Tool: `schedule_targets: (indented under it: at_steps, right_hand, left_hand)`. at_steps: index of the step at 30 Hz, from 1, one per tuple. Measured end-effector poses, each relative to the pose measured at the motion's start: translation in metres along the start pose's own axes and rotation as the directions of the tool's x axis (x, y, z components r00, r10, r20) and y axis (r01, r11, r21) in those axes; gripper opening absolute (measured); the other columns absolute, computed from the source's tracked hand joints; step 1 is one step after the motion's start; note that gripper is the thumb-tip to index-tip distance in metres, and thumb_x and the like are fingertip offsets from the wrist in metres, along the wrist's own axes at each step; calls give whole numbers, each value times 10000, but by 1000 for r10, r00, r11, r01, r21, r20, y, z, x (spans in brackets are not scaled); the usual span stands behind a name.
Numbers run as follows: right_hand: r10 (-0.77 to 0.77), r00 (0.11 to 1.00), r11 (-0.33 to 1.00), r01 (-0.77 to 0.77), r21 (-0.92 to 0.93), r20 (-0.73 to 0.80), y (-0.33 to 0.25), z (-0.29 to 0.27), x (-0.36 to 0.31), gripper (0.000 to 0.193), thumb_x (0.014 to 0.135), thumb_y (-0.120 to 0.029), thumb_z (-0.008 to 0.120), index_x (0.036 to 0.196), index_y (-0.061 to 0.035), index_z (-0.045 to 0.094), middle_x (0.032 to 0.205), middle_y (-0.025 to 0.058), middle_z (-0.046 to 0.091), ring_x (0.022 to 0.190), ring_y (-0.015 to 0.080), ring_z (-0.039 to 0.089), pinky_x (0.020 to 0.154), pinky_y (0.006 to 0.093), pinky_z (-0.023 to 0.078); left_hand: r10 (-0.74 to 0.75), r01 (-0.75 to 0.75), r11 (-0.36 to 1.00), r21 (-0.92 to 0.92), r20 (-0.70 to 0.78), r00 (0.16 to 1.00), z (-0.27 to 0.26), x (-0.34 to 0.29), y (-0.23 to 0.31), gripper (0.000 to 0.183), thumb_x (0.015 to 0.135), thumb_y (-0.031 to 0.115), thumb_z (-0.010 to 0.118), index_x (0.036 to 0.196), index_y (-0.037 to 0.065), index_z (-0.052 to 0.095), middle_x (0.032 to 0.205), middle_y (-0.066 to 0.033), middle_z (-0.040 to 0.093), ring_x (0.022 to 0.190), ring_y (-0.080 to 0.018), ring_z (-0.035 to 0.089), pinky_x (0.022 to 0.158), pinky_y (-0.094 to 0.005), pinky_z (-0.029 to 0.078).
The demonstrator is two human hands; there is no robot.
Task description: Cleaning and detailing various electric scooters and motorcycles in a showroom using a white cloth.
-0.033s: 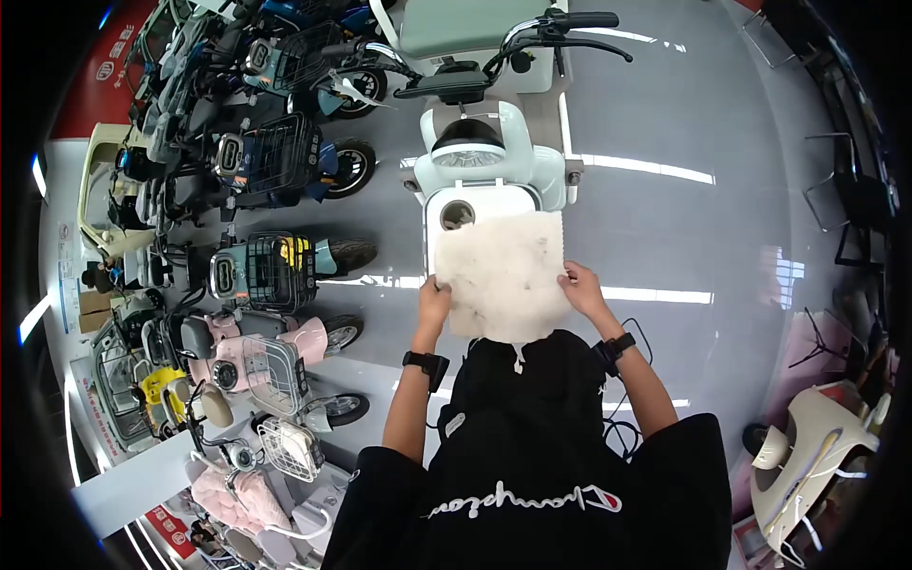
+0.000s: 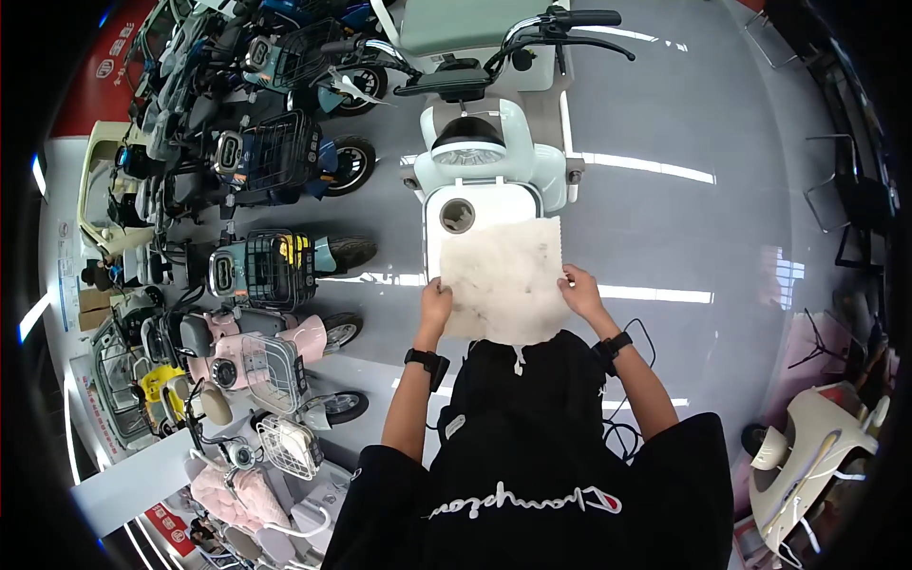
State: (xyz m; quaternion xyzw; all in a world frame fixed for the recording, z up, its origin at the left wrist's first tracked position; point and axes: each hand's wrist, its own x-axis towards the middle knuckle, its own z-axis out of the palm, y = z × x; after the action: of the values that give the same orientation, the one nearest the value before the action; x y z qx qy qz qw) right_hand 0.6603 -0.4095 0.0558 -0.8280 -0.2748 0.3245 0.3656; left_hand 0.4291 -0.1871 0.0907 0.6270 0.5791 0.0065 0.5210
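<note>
Between my two hands hangs a cream cloth (image 2: 501,285) with grey smudges and a zigzag-cut edge. My left hand (image 2: 435,308) pinches its left side, and my right hand (image 2: 580,291) grips its right side. The cloth is spread fairly flat, its far part overlapping the white front panel (image 2: 501,201) of a pale green electric scooter (image 2: 548,167). Whether it touches the panel I cannot tell. Beyond the cloth's far left corner, a round dark recess (image 2: 457,216) in the panel stays visible. Both wrists wear black bands.
Above the panel are the scooter's headlight (image 2: 468,152) and handlebar (image 2: 589,19). Several parked scooters with baskets, including a pink scooter (image 2: 306,339), line the left. A pale scooter body (image 2: 807,465) stands at the near right, and dark chairs (image 2: 855,199) line the right wall.
The cloth has shifted slightly toward me, showing a little more of the panel and the round recess. Both hands keep their hold.
</note>
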Motion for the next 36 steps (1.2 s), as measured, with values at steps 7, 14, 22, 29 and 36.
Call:
schedule_targets:
  at_steps: [7,14,22,29,36]
  right_hand:
    - [117,992,893,-85,441,-45,25,51,-15,211,922,-93,627,1079,45,650,828,117,688,765,139,629,696,309,499]
    - [227,959,929,-160,335,-172,-44,56,34,353,927,-82,625,1270,-13,580,1081,163,687,954,262,683,870,355,523]
    - [-478,871,877,467,113,115,-165,93,31,411,877,-144,701,1280,-95,638,1328,113,597,1227,311,557,1034,382,455]
    - [-493,841,853,416,314,224,-165,119,42,230,891,-175,688,1099,-95,742,1084,84,730,1040,256,670,909,355,527]
    - [-464,859,877,412,247,217,-164,105,81,152,914,-182,668,926,-48,738,877,98,735,798,271,696,738,349,532]
  left_hand:
    - [115,-136,973,-189,-117,986,4,17,-46,201,924,4,494,1074,-46,617,780,-106,639,699,-133,559,664,-300,470]
    - [257,-238,965,112,-202,945,-17,83,-12,286,941,49,518,1203,-59,564,1037,-168,670,894,-248,648,802,-352,502]
    - [706,-576,569,586,10,708,35,109,20,648,827,64,582,1445,-12,403,1565,-211,291,1456,-363,281,1177,-484,273]
    - [735,-749,410,521,298,609,67,116,34,630,838,73,566,1447,5,416,1590,-181,261,1493,-352,203,1210,-456,224]
    - [709,-768,58,637,515,481,90,119,66,610,896,139,515,1476,-6,391,1624,-164,204,1522,-329,126,1235,-446,158]
